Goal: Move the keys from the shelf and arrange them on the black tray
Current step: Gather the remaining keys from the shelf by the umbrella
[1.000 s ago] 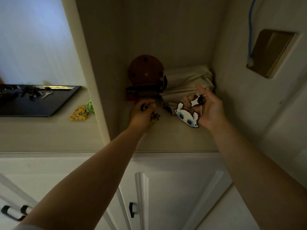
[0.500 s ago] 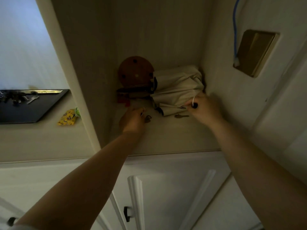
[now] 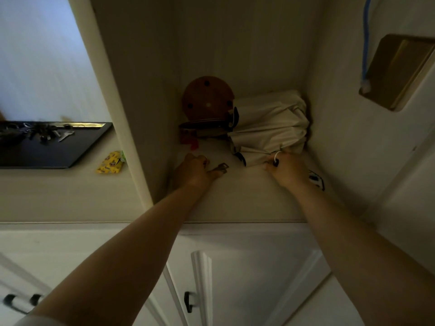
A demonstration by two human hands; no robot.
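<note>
Small dark metal key (image 3: pixel 220 167) lies flat on the pale cream shelf floor (image 3: pixel 240 198), left of centre in the alcove. Left hand (image 3: pixel 194 171) rests palm-down on the shelf, fingertips touching that key; fingers curled, a ring glint at the knuckles; whether the key is pinched or only touched, cannot tell. Right hand (image 3: pixel 288 169) is closed around a bunch with a white loop and a black key head (image 3: pixel 275 161) showing at the thumb side; a white-and-black flat charm (image 3: pixel 316 180) pokes out just behind the wrist, against the right wall. Right hand's knuckles touch the folded cream cloth bag (image 3: pixel 270 124) sitting in the back right corner. Left of the bag, a round reddish-brown wooden disc (image 3: pixel 207 97) leans against the back wall, dark flat items below it. Outside the alcove, far left on the counter: glossy black rectangular tray (image 3: pixel 58 151) with several keys (image 3: pixel 42 134) already clustered at its far edge. A yellow printed packet (image 3: pixel 110 162) lies between tray and alcove divider
</note>
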